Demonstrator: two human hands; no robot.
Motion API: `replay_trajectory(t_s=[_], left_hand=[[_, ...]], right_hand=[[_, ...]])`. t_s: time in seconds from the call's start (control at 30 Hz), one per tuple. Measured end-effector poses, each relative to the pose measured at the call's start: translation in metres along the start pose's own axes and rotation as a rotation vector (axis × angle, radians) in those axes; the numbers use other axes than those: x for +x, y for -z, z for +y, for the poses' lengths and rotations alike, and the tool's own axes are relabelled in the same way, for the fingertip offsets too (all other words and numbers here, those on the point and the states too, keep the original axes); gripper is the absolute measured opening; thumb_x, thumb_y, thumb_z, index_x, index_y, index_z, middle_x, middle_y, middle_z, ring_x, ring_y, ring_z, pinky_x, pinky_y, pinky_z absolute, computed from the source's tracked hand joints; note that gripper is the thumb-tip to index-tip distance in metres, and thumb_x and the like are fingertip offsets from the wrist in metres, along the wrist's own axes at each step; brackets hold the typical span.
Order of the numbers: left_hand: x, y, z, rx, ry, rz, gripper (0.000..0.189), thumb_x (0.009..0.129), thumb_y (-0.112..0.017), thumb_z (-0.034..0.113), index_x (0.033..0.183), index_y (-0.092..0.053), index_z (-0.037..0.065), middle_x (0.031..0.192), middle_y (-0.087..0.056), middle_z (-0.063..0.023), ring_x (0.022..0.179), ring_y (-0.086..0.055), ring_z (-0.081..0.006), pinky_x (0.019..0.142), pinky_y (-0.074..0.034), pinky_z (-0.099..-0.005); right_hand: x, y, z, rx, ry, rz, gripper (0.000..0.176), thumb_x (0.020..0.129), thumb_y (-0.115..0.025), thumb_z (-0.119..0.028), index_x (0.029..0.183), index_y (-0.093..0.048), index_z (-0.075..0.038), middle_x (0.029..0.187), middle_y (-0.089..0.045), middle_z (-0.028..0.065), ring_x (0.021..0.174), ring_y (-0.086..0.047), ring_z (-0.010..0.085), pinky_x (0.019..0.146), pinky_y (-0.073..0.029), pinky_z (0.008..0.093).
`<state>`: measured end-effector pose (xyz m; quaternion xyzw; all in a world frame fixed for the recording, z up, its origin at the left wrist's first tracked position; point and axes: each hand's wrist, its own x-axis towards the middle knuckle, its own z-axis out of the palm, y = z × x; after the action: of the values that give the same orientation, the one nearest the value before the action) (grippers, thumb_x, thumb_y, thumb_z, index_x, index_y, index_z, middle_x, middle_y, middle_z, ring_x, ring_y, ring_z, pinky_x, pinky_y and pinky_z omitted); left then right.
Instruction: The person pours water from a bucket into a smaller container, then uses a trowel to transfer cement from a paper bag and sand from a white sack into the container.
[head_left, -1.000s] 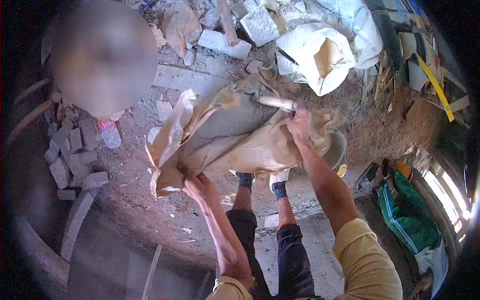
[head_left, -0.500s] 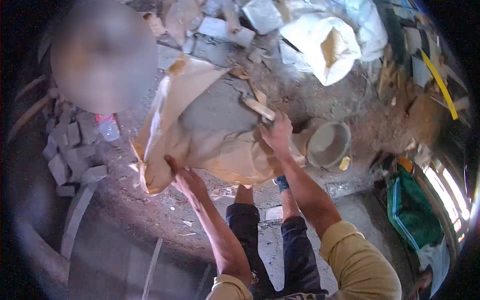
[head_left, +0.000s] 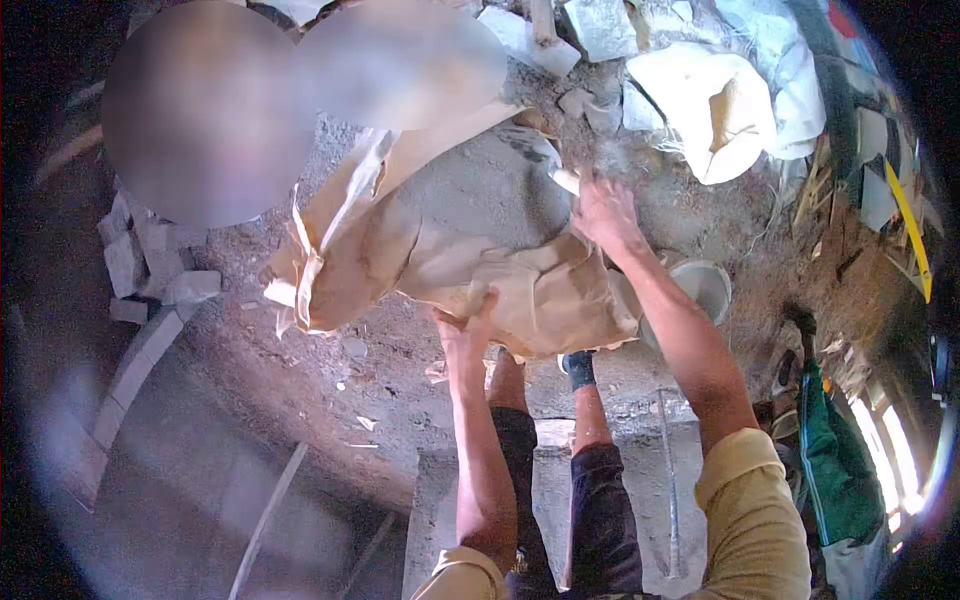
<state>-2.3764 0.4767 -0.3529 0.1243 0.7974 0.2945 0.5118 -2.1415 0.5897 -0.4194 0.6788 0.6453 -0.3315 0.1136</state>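
A large torn brown paper sack (head_left: 520, 290) lies open on the ground in front of me, with grey powder (head_left: 475, 195) heaped inside. My left hand (head_left: 465, 325) grips the sack's near edge, its thumb on top of the paper and the other fingers partly hidden. My right hand (head_left: 608, 215) is closed round the pale handle of a trowel (head_left: 565, 180) at the powder's right side. The trowel's blade looks dark, blurred and partly buried in the powder. Behind my right forearm stands a round bucket (head_left: 705, 288), partly covered by it.
An open white sack (head_left: 705, 110) stands at the back right. Broken blocks (head_left: 165, 260) are piled on the left, and more lie at the far side. A green bag (head_left: 840, 460) is at the right. Blurred patches hide the upper left.
My left hand has moved right along the sack's near edge. The trowel, in my right hand, has shifted up and right, its blade now at the powder. The whole view has turned slightly.
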Motion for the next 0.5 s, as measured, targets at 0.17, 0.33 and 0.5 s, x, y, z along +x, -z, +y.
replay_trajectory(t_s=[0.17,0.33,0.5], left_hand=[[-0.010,0.019,-0.011,0.357,0.001,-0.295,0.025,0.072,-0.074,0.009,0.093,-0.066,-0.003,0.085,-0.069,-0.0094,0.075,-0.062,-0.0162,0.071,-0.050,-0.0320],[0.000,0.034,-0.037,0.587,-0.200,-0.138,0.026,0.076,-0.071,0.018,0.090,-0.068,-0.003,0.074,-0.067,-0.0091,0.067,-0.060,-0.0131,0.062,-0.048,-0.0293],[-0.039,0.008,0.019,0.394,0.169,0.024,0.044,0.077,-0.073,0.041,0.075,-0.060,-0.001,0.058,-0.055,-0.0050,0.051,-0.051,-0.0133,0.049,-0.042,-0.0294]], right_hand=[[0.008,-0.053,0.037,0.450,-0.067,-0.035,0.047,0.081,-0.063,-0.020,0.122,-0.049,-0.003,0.101,-0.063,0.0178,0.088,-0.061,0.0341,0.076,-0.050,0.0466],[-0.107,-0.013,0.006,0.448,-0.086,0.526,0.035,0.085,-0.067,-0.026,0.110,-0.059,-0.003,0.080,-0.064,0.0108,0.066,-0.060,0.0187,0.055,-0.046,0.0319],[-0.269,0.009,0.112,0.884,-0.384,0.142,0.018,0.081,-0.072,-0.019,0.090,-0.071,-0.004,0.067,-0.065,0.0022,0.056,-0.057,0.0092,0.051,-0.046,0.0229]])
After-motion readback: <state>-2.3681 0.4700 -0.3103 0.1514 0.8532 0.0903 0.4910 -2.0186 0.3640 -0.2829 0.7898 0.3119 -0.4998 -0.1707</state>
